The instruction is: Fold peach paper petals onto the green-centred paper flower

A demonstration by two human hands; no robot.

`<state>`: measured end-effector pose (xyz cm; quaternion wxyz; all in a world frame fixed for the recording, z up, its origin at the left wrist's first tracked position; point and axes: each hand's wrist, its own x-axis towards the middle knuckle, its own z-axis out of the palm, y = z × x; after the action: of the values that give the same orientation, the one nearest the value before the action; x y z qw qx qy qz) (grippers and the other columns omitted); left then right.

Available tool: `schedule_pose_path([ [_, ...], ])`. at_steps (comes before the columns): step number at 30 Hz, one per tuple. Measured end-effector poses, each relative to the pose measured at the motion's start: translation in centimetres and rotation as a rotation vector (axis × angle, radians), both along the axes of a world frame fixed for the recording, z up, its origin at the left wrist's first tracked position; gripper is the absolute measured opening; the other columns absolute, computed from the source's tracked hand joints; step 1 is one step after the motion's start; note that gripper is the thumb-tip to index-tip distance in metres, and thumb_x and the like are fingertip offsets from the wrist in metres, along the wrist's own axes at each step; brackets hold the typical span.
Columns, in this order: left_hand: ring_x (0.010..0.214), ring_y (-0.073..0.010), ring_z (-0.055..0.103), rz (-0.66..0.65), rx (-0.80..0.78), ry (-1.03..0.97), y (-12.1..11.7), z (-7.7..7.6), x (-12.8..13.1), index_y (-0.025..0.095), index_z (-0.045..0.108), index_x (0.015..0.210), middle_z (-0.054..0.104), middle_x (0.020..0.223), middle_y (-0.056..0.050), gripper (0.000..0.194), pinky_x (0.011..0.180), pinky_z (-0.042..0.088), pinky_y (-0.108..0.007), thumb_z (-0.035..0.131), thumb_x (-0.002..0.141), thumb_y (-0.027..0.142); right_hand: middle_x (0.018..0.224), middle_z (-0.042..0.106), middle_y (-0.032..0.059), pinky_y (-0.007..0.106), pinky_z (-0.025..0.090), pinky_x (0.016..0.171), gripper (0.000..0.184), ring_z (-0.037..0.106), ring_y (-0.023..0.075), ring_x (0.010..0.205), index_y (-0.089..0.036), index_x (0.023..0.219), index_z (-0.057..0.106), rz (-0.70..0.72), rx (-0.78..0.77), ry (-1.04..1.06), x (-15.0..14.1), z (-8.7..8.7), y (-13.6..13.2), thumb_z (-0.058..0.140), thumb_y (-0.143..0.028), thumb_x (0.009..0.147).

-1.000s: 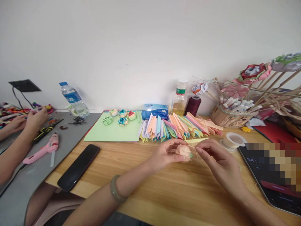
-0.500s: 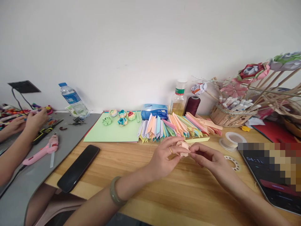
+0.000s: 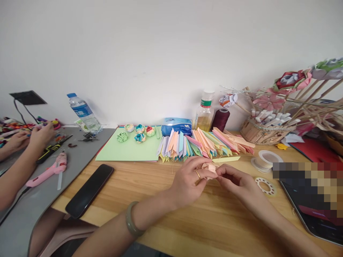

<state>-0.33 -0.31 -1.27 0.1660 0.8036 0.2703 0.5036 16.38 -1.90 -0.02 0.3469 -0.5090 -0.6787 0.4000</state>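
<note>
My left hand (image 3: 189, 180) and my right hand (image 3: 235, 182) meet over the wooden table (image 3: 171, 221), both pinched on a small peach folded paper flower (image 3: 210, 168) held just above the tabletop. Fingers cover most of the flower. My left wrist wears a grey-green bangle (image 3: 130, 219) and a ring shows on a left finger. A fan of folded coloured paper strips (image 3: 203, 142) lies right behind my hands.
A black phone (image 3: 89, 190) lies at the left, with a green sheet (image 3: 131, 150) bearing small paper roses. A tape roll (image 3: 265, 159), a tablet (image 3: 313, 210), a basket of stick flowers (image 3: 268, 130) and bottles stand nearby. Another person's hands (image 3: 29, 137) work beside a pink glue gun (image 3: 49, 170).
My hands have drawn closer together and slightly back toward the paper strips, turning the peach flower. The fingers now close more tightly over it. The other person's hands stay in place.
</note>
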Motion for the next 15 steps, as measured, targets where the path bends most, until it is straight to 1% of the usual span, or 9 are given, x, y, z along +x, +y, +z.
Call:
schedule_pose_path([
  [2, 0.100, -0.0172, 0.050, -0.003, 0.010, 0.016, -0.07, -0.02, 0.00, 0.021, 0.060, 0.086, 0.056, 0.105, -0.006, 0.025, 0.083, 0.045, -0.036, 0.049, 0.072, 0.003, 0.065, 0.051, -0.0011, 0.023, 0.035, 0.054, 0.016, 0.047, 0.0141, 0.060, -0.020, 0.070, 0.051, 0.006, 0.011, -0.020, -0.04, 0.08, -0.08, 0.045, -0.032, 0.078],
  [6, 0.099, -0.0167, 0.050, 0.010, 0.036, 0.030, -0.24, 0.02, 0.09, 0.021, 0.060, 0.087, 0.055, 0.105, -0.006, 0.025, 0.082, 0.045, -0.035, 0.049, 0.073, 0.004, 0.066, 0.051, -0.0006, 0.025, 0.034, 0.054, 0.012, 0.046, 0.0142, 0.060, -0.020, 0.070, 0.052, -0.048, 0.149, -0.078, -0.18, 0.40, -0.50, 0.046, -0.027, 0.079],
  [8, 0.096, -0.0164, 0.050, 0.027, 0.032, 0.034, -0.28, 0.01, 0.13, 0.020, 0.060, 0.086, 0.053, 0.103, -0.006, 0.024, 0.080, 0.046, -0.033, 0.050, 0.072, 0.004, 0.069, 0.052, 0.0000, 0.025, 0.034, 0.055, 0.013, 0.046, 0.0141, 0.061, -0.020, 0.072, 0.055, -0.064, 0.140, -0.019, -0.21, 0.57, -0.61, 0.048, -0.028, 0.078],
  [10, 0.095, -0.0164, 0.050, 0.034, 0.033, 0.037, -0.29, -0.04, 0.12, 0.020, 0.059, 0.087, 0.052, 0.103, -0.006, 0.024, 0.078, 0.046, -0.033, 0.050, 0.072, 0.004, 0.065, 0.052, -0.0006, 0.024, 0.035, 0.055, 0.016, 0.046, 0.0136, 0.060, -0.019, 0.071, 0.058, -0.068, 0.037, 0.099, -0.19, 0.63, -0.52, 0.051, -0.031, 0.078],
  [13, 0.096, -0.0169, 0.050, 0.041, 0.044, 0.029, -0.25, -0.17, 0.04, 0.021, 0.059, 0.088, 0.051, 0.105, -0.006, 0.024, 0.078, 0.046, -0.034, 0.051, 0.072, 0.005, 0.057, 0.052, -0.0007, 0.024, 0.036, 0.054, 0.022, 0.046, 0.0127, 0.056, -0.017, 0.069, 0.062, -0.066, -0.177, 0.329, -0.12, 0.44, -0.11, 0.056, -0.037, 0.075],
  [15, 0.097, -0.0172, 0.050, 0.048, 0.047, 0.013, -0.22, -0.25, 0.00, 0.021, 0.058, 0.088, 0.050, 0.106, -0.007, 0.023, 0.079, 0.046, -0.034, 0.051, 0.072, 0.005, 0.059, 0.056, 0.0017, 0.024, 0.037, 0.053, 0.024, 0.047, 0.0125, 0.056, -0.015, 0.068, 0.064, -0.066, -0.287, 0.490, -0.07, 0.22, 0.12, 0.060, -0.039, 0.071],
])
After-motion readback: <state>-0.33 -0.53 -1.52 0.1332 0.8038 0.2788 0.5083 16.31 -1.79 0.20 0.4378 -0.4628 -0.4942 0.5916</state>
